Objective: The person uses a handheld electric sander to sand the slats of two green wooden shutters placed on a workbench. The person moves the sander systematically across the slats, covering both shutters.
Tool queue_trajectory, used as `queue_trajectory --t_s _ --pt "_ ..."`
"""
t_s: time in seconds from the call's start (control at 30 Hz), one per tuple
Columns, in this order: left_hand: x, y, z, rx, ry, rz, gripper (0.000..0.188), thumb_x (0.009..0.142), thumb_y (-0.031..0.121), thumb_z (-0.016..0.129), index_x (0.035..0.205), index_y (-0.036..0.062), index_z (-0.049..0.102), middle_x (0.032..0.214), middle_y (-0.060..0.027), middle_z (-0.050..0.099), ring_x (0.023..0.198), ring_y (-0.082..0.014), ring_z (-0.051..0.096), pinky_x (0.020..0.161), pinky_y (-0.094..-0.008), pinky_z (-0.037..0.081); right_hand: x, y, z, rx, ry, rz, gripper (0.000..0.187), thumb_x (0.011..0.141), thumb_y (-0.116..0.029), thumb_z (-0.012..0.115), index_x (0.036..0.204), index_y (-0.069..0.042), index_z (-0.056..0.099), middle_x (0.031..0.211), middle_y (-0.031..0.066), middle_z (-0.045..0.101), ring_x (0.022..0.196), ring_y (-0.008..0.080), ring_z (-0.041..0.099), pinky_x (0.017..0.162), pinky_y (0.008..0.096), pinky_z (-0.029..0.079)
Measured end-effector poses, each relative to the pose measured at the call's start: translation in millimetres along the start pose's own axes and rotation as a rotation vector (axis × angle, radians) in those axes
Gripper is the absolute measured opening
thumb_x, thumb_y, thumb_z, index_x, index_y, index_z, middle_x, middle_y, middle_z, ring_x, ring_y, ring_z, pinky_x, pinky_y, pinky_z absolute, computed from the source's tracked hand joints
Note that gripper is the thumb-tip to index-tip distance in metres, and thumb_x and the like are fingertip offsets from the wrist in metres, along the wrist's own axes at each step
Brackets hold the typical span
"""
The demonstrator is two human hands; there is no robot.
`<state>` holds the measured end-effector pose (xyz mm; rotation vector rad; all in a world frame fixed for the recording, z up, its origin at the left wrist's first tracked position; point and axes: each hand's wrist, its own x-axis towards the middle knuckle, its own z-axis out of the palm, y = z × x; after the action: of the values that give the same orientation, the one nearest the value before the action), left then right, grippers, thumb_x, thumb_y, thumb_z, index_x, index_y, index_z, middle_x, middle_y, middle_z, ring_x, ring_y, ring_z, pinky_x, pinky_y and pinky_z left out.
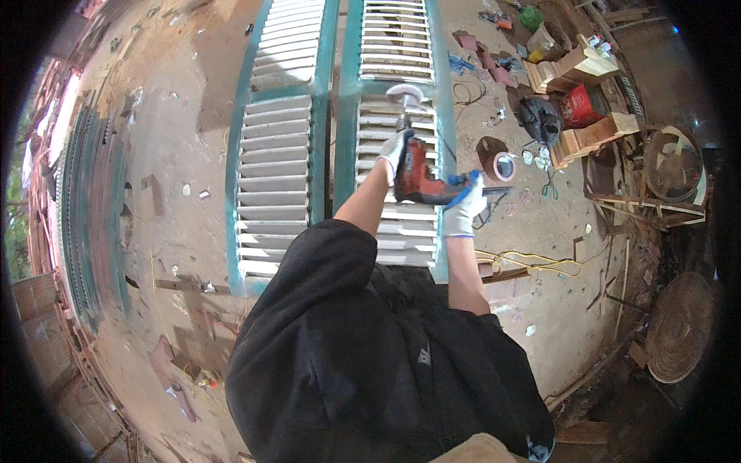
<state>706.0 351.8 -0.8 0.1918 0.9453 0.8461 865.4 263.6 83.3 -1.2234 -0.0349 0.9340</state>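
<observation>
A red and black power drill [415, 166], fitted with a round pale sanding disc [404, 95], is in both my hands. My left hand [393, 155], in a white glove, is closed around the front of the drill near the chuck. My right hand [466, 205], in a white and blue glove, grips the rear handle. The disc is over the cross rail of the right louvered shutter [350, 108]; whether it touches the wood I cannot tell. Beside it lies the left louvered shutter [241, 185]. Both have green frames and whitish slats.
Several long green-edged pieces [93, 208] are stacked at the left. To the right are a roll of tape [505, 167], scissors [549, 185], a red container [580, 106] and wooden pieces [594, 139]. A yellow cord [540, 262] trails over the floor near my right arm.
</observation>
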Motion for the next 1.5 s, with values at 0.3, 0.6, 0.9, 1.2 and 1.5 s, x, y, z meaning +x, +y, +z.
queue_trajectory --t_s 0.3,0.6,0.9,1.2,1.5 --pt "16.6 49.0 -50.9 -0.125 -0.026 0.008 0.025 0.084 0.036 0.056 0.080 0.0123 0.060 0.071 -0.0065 0.063 0.058 -0.0223 0.058 0.056 -0.0358 0.049 -4.7 32.3 57.0 -0.092 -0.138 0.056 0.020 0.080 -0.021 0.065 0.077 -0.004 0.055 0.065 0.0094 0.058 0.049 0.0234 0.058 0.046 0.0359 0.047" --pt "33.4 37.9 -72.4 -0.059 0.188 0.063 0.023 0.080 0.034 0.062 0.078 0.0109 0.061 0.065 -0.0026 0.058 0.052 -0.0165 0.055 0.051 -0.0331 0.047 -21.6 45.2 53.4 -0.058 -0.101 0.017 0.016 0.085 -0.014 0.060 0.074 -0.003 0.056 0.062 0.0046 0.054 0.049 0.0156 0.052 0.049 0.0312 0.047" --pt "39.6 7.4 -56.7 -0.049 0.124 0.119 0.025 0.086 0.038 0.055 0.086 0.0126 0.059 0.067 -0.0008 0.057 0.056 -0.0158 0.054 0.054 -0.0315 0.048 -3.6 24.9 32.1 -0.047 -0.020 -0.024 0.016 0.080 -0.016 0.065 0.072 -0.006 0.055 0.062 0.0066 0.056 0.049 0.0204 0.054 0.049 0.0340 0.046" --pt "18.9 2.3 -53.0 0.179 0.513 0.388 0.044 0.077 0.044 0.065 0.091 0.0024 0.066 0.083 -0.0095 0.065 0.067 -0.0175 0.060 0.062 -0.0332 0.049 0.4 9.0 36.2 -0.064 -0.193 0.016 0.016 0.086 -0.013 0.061 0.073 -0.003 0.057 0.060 0.0055 0.055 0.047 0.0147 0.050 0.047 0.0320 0.047" --pt "62.2 -32.1 -42.9 -0.031 0.096 0.031 0.048 0.076 0.046 0.066 0.090 0.0005 0.066 0.077 -0.0054 0.060 0.065 -0.0155 0.055 0.061 -0.0322 0.046 11.6 0.1 -1.0 -0.074 -0.057 -0.086 0.015 0.080 -0.015 0.066 0.075 -0.004 0.057 0.067 0.0039 0.055 0.057 0.0152 0.053 0.051 0.0318 0.048"
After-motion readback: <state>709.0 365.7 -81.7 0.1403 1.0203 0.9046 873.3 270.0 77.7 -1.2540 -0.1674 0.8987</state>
